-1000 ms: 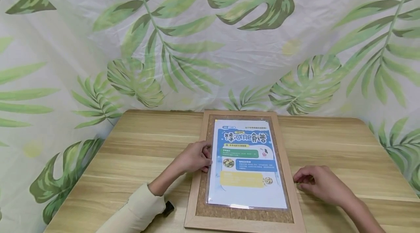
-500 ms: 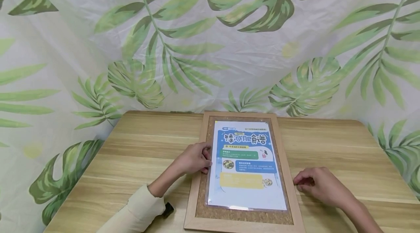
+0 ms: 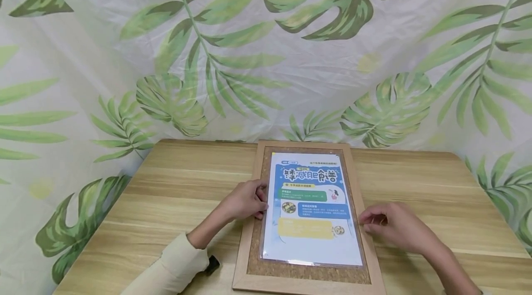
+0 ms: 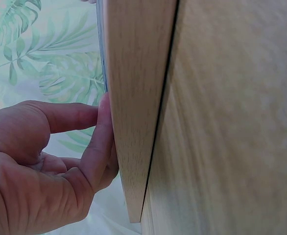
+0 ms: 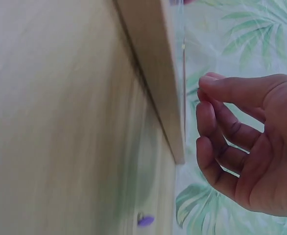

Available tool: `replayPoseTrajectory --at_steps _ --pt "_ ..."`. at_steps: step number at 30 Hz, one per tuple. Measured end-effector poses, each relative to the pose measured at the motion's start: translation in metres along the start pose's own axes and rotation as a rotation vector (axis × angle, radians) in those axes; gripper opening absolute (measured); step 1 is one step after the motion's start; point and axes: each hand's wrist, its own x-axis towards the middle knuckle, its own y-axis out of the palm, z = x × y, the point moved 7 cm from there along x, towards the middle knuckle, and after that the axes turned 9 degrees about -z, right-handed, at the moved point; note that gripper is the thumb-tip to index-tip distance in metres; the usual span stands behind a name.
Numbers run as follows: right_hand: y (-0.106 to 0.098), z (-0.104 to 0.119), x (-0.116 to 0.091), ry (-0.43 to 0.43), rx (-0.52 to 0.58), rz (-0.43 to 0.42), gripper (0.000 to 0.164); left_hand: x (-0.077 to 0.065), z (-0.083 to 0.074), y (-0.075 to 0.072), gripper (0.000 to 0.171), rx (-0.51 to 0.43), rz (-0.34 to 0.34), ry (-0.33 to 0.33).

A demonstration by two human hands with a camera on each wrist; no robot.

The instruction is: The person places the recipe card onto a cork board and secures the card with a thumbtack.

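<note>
A laminated poster [image 3: 309, 249] with blue, green and yellow printed blocks lies on a cork board [image 3: 266, 268] with a wooden frame [image 3: 307, 284]. At the poster's left edge, my left hand [image 3: 245, 200] pinches with thumb and forefinger, its other fingers curled against the frame's side, as the left wrist view shows. My right hand [image 3: 396, 223] is over the frame's right side, near the poster's right edge. In the right wrist view this hand [image 5: 253, 139] has curled fingers, thumb tip at the forefinger, a small gap from the frame, and nothing visible between the fingertips.
The board stands on a wood-grain table [image 3: 174, 170] that meets a leaf-print cloth [image 3: 232, 55] behind. A small black object [image 3: 213, 265] shows beside the left sleeve [image 3: 183, 255]. In the right wrist view a small purple-topped piece [image 5: 145, 221] is on the table.
My right hand has moved left, from beside the frame's right edge to over it, closer to the poster. The left hand and the poster have stayed in place.
</note>
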Motion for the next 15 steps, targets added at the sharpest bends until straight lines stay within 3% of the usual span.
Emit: replayPoseTrajectory --at_steps 15 --pt "0.020 0.037 0.025 -0.013 0.069 0.064 0.013 -0.001 -0.001 0.000 0.057 -0.003 -0.003 0.004"
